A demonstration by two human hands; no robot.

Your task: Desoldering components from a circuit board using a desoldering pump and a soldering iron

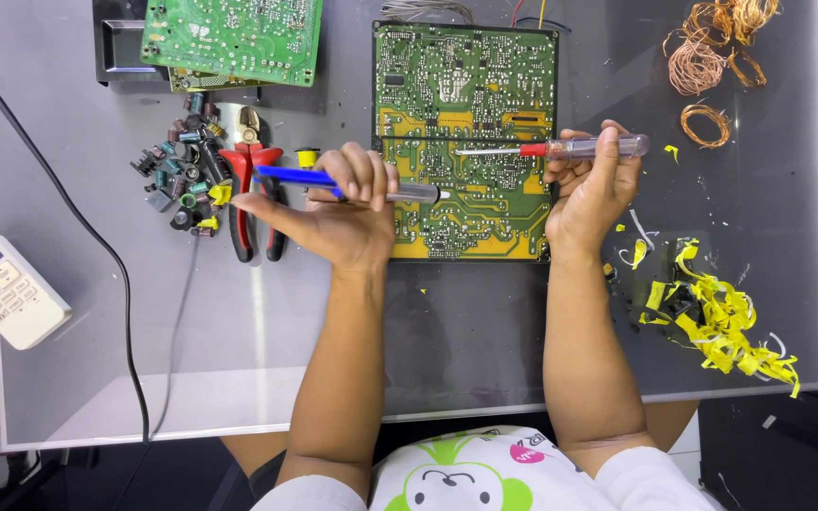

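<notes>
Both forearms reach out from my white shirt (485, 473) across the clear desk (466, 360) to a green circuit board (466, 142) lying solder side up. My left hand (338, 213) has its grip closed round a blue-handled soldering iron (343, 183), fingers curled over the handle and thumb stretched out to the left, so the metal tip comes in level from the left and meets the board near its middle. My right hand (594, 185) grips a screwdriver (560, 148) by its clear handle; the shaft runs leftward over the board, well above the iron's tip, while the heel of that hand rests on the board's right edge, seemingly pinning it steady.

Just left of my left hand lie red-handled pliers (253, 189), and beyond them a heap of small loose parts (182, 180). A second board (231, 38) sits farther off to the upper left, and a white remote (7, 289) lies to the lower left. Right of my right hand lie yellow tape scraps (721, 312); copper wire coils (712, 57) are up beyond it.
</notes>
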